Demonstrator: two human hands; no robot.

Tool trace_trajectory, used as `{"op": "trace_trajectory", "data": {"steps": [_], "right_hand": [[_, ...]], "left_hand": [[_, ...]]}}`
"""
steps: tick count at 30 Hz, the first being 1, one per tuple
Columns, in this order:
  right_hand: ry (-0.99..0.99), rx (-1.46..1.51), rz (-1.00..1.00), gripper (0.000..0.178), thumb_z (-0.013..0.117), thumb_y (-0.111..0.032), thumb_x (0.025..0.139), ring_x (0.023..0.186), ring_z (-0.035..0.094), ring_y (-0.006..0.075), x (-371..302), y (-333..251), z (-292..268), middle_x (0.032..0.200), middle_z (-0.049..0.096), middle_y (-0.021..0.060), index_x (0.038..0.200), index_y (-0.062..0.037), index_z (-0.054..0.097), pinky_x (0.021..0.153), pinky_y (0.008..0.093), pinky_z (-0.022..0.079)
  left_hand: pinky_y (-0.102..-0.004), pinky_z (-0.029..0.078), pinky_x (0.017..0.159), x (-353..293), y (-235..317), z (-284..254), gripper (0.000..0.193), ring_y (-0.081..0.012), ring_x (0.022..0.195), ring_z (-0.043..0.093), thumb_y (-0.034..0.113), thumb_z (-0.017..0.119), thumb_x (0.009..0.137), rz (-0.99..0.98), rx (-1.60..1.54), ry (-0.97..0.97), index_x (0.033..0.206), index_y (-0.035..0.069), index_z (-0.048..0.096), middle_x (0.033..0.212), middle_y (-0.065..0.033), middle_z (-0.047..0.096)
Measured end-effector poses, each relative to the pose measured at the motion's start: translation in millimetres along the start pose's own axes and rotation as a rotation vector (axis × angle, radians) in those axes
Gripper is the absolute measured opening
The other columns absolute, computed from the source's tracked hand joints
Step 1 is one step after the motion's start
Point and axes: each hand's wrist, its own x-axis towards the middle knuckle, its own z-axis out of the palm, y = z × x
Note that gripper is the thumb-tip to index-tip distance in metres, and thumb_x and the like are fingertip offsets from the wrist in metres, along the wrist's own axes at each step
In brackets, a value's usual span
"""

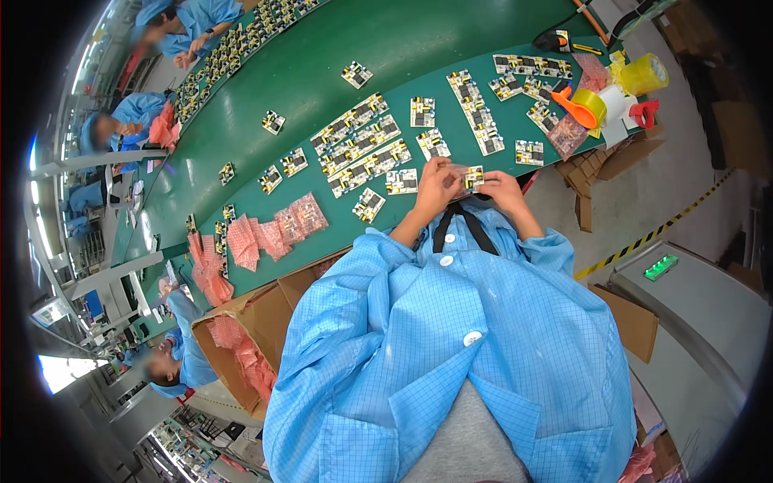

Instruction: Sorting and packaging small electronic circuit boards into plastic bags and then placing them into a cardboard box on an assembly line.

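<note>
Hands: While the left hand (437, 187) curls its fingers at the left of a small circuit board (473, 179), the right hand (502, 190) pinches its right side; whether the left grips board, filmy pinkish wrap (457, 182) or both, I cannot tell.
Circuit board: before the chest, about level with the near edge of the green surface (435, 40).
Board edges: the best hold, since the board is probably light and stiff, its raised parts fragile; the film looks soft, perhaps slippery.
Green surface: joined boards (360, 146) in rows mid-surface; pink bubble wrap (301, 217) along the near edge, leftward.
</note>
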Motion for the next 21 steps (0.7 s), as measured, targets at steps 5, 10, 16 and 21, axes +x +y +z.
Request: {"op": "trace_trajectory", "data": {"steps": [5,10,16,21], "right_hand": [[0.084,0.078,-0.007,0.035,0.071,-0.001,0.075,0.084,0.065,0.0154,1.0,-17.8,5.1,0.094,0.068,0.0136,0.107,0.004,0.057,0.073,0.0258,0.051],[0.006,-0.094,0.0,0.034,0.071,-0.003,0.076,0.085,0.064,0.0152,-7.9,-45.0,10.1,0.094,0.067,0.0124,0.105,0.0037,0.057,0.073,0.0246,0.05],[0.11,0.066,-0.036,0.045,0.076,-0.013,0.073,0.087,0.064,0.0169,-6.0,-45.3,22.4,0.097,0.067,0.0157,0.109,0.0041,0.057,0.074,0.0265,0.05],[-0.043,-0.056,-0.075,0.04,0.075,-0.008,0.074,0.083,0.065,0.0152,-22.3,-73.8,41.2,0.094,0.069,0.0144,0.107,0.0026,0.056,0.07,0.0254,0.05]], "left_hand": [[-0.042,0.042,0.09,5.9,8.8,-0.7,0.01,-0.0335,0.104,0.051,0.009,0.071,0.07,0.05,0.008,0.082,0.077,0.006,0.065,0.111,-0.0144,0.054],[-0.0419,0.041,0.091,12.5,14.7,-14.2,0.009,-0.0332,0.105,0.051,0.009,0.071,0.069,0.055,0.067,0.167,0.075,0.006,0.065,0.107,-0.0145,0.055],[-0.0412,0.041,0.082,4.6,14.0,-20.2,0.009,-0.0296,0.096,0.052,0.011,0.071,0.069,-0.031,0.076,0.205,0.075,0.008,0.065,0.094,-0.0098,0.055],[-0.0401,0.039,0.078,0.7,9.6,-31.2,0.009,-0.0277,0.09,0.051,0.013,0.072,0.07,-0.064,0.055,0.291,0.076,0.009,0.066,0.089,-0.0061,0.054]]}}
